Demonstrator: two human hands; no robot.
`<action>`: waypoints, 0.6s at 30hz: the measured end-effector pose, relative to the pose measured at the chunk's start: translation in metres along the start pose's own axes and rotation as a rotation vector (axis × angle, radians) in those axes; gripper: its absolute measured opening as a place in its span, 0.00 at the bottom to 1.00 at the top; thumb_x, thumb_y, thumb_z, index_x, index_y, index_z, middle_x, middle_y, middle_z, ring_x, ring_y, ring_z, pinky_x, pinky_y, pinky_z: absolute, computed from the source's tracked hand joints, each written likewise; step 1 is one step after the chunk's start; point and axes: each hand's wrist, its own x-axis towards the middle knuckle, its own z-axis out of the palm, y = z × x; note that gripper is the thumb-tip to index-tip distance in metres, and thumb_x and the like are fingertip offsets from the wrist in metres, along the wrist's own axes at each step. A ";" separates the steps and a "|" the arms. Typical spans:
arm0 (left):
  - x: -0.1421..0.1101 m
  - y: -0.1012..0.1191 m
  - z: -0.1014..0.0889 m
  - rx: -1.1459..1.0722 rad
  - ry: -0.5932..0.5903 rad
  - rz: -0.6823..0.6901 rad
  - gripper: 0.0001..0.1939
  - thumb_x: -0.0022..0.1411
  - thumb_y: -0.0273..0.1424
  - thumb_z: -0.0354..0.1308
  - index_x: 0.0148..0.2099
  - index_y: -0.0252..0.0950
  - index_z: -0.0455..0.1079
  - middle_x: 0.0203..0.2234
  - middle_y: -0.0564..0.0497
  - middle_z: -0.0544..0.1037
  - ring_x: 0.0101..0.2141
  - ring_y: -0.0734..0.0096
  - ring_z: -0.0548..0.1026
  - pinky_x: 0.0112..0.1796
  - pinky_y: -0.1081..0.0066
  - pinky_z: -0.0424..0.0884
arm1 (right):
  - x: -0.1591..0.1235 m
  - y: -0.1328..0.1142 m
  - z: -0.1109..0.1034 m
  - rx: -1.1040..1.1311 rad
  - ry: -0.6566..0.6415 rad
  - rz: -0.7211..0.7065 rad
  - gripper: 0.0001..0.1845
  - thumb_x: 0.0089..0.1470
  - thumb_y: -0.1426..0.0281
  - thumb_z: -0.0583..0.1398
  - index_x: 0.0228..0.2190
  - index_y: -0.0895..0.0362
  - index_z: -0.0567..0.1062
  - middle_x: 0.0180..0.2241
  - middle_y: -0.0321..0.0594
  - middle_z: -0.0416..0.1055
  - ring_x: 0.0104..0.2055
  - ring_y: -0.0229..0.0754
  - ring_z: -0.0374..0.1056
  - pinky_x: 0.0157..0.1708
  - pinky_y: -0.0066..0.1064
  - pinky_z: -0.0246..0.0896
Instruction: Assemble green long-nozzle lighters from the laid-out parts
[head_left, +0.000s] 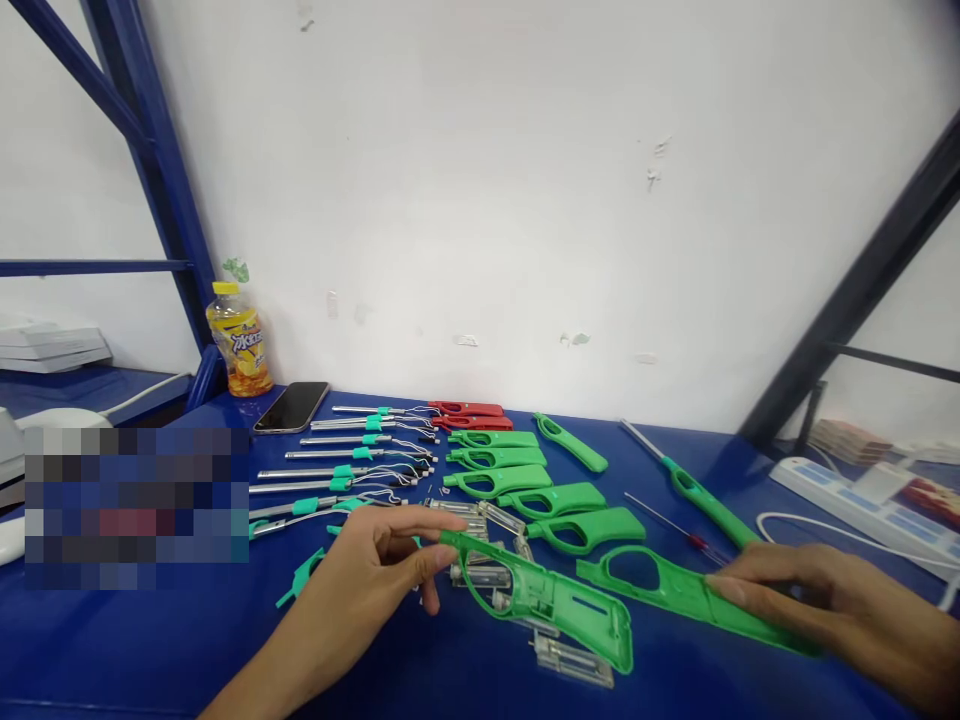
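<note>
My left hand (pixel 367 560) pinches the narrow end of a green lighter casing half (pixel 551 600), its hollow inner side turned up. A second green casing half (pixel 679 585) is in my right hand (pixel 832 600), gripped toward its wide end, with the finger loop pointing left. The two halves are apart. Beneath the left one lie clear plastic fuel tanks (pixel 574 660), partly covered by it. Several more green casings (pixel 592 530) rest just behind. Near my left hand are loose teal triggers (pixel 304 577) and metal lighter tubes (pixel 330 474) with teal triggers and wires.
An assembled-looking green lighter (pixel 709 505) and a thin metal rod with a red collar (pixel 696 540) lie by my right hand. Red casings (pixel 472 410), a phone (pixel 292 408) and a drink bottle (pixel 241 345) stand farther back. A white power strip (pixel 847 510) with a cable is right.
</note>
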 end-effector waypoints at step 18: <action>0.000 -0.007 -0.002 0.044 -0.132 -0.033 0.17 0.64 0.44 0.65 0.46 0.38 0.85 0.26 0.53 0.80 0.22 0.71 0.75 0.29 0.72 0.66 | 0.024 -0.043 0.006 0.040 -0.114 0.038 0.20 0.51 0.44 0.67 0.31 0.47 0.83 0.36 0.37 0.82 0.43 0.52 0.76 0.43 0.37 0.68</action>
